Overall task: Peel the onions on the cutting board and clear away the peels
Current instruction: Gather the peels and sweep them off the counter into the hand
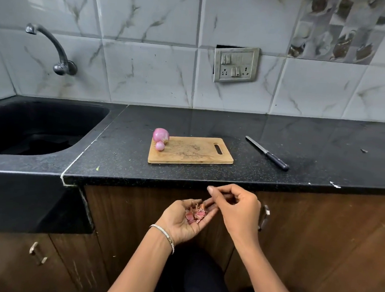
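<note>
Two peeled pink onions sit at the left end of the wooden cutting board [191, 151]: a large onion [161, 135] at the back corner and a small onion [160, 146] just in front of it. Below the counter's front edge, my left hand [183, 220] is turned palm up and cupped around a pile of reddish onion peels [195, 214]. My right hand [237, 208] hovers over the left palm with fingers curled; whether it pinches a peel is hidden.
A knife [267, 156] with a dark handle lies on the black counter to the right of the board. A black sink [28, 127] with a tap [54, 49] is on the left. Wooden cabinet doors [124, 221] run below the counter.
</note>
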`<state>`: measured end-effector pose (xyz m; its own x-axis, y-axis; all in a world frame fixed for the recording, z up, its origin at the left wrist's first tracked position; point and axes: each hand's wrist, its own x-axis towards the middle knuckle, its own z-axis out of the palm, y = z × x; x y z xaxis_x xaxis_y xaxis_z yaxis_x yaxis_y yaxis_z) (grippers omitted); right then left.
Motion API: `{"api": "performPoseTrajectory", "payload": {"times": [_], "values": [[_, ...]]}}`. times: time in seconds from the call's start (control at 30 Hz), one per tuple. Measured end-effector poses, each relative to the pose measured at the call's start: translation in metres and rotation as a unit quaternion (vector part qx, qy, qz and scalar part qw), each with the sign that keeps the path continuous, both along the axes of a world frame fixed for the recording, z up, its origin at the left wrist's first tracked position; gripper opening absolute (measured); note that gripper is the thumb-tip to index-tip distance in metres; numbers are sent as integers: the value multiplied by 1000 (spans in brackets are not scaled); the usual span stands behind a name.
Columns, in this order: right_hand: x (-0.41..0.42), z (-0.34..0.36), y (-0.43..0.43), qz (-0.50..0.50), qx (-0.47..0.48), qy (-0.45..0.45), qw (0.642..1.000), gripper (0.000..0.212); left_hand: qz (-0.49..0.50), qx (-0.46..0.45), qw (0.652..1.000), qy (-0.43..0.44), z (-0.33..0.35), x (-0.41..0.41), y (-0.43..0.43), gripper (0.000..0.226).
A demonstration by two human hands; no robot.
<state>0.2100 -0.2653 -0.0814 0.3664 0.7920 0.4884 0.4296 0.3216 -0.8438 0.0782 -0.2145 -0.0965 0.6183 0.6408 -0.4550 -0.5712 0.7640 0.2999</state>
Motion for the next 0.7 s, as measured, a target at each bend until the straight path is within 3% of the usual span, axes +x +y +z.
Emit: {"api": "performPoseTrajectory", "payload": {"times": [0.1,0.2,0.33,0.43,0.5,0.7], "values": [[15,-10,-7,-47,-14,73,996,14,-11,-6,1000,10,-6,20,-2,44],[41,-34,-5,-78,-47,262,961,20,-23,-12,999,26,-12,52,-5,44],[78,-65,-8,-103,-87,507,851,24,-26,-5,998,62,-32,113,-14,48],[104,-83,-20,-127,-78,619,771,26,-39,-21,995,85,-59,160,-20,43],[125,-101,-21,-155,-72,665,727,26,-47,-33,993,99,-81,194,-24,41],[192,-177,-30,-255,-111,703,654,33,-108,-5,973,204,-155,276,-42,42]]}}
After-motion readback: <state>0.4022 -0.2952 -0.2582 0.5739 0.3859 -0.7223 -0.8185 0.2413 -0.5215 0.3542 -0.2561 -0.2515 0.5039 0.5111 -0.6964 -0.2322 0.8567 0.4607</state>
